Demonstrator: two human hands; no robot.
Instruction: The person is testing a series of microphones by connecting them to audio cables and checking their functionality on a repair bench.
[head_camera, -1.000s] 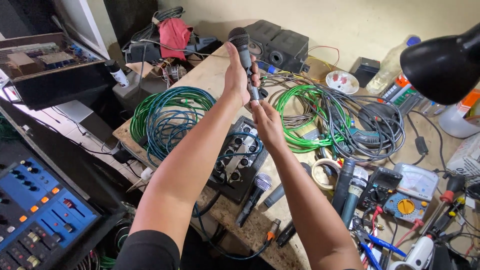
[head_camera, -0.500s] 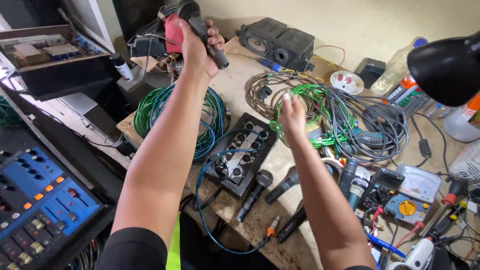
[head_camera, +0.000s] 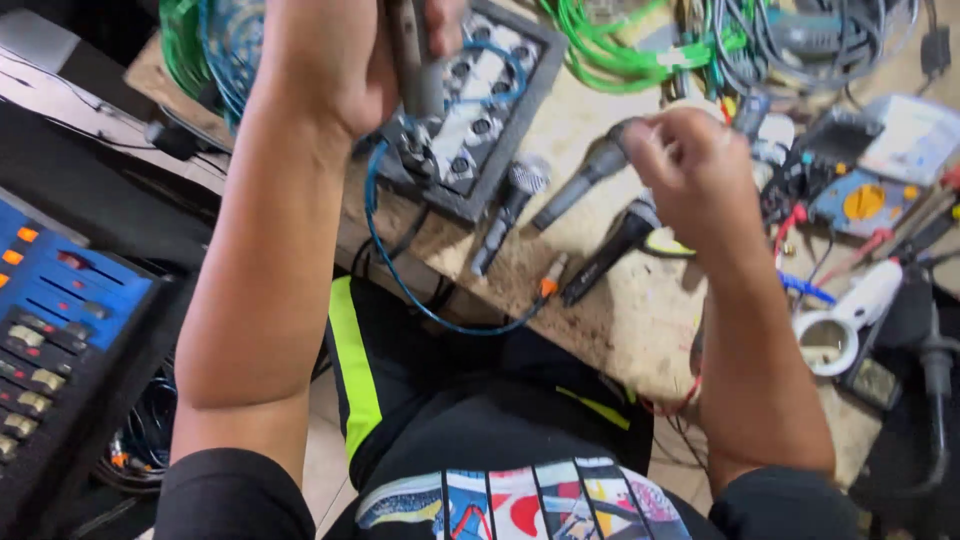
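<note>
Left hand (head_camera: 335, 60) raised, forearm vertical, fist closed round grey microphone handle (head_camera: 412, 60) above the grey connector box (head_camera: 480, 110). Right hand (head_camera: 690, 175) loosely curled, holding nothing, over workbench (head_camera: 620, 320) microphones (head_camera: 590, 175).

We list: a blue mixing console (head_camera: 60, 330) at left; a grey connector box (head_camera: 490, 105) on the wooden tabletop (head_camera: 640, 320); three microphones (head_camera: 505, 215) lying near it; green cable coils (head_camera: 610, 50); a yellow-dialled meter (head_camera: 860, 200); a white tape roll (head_camera: 825, 342).
</note>
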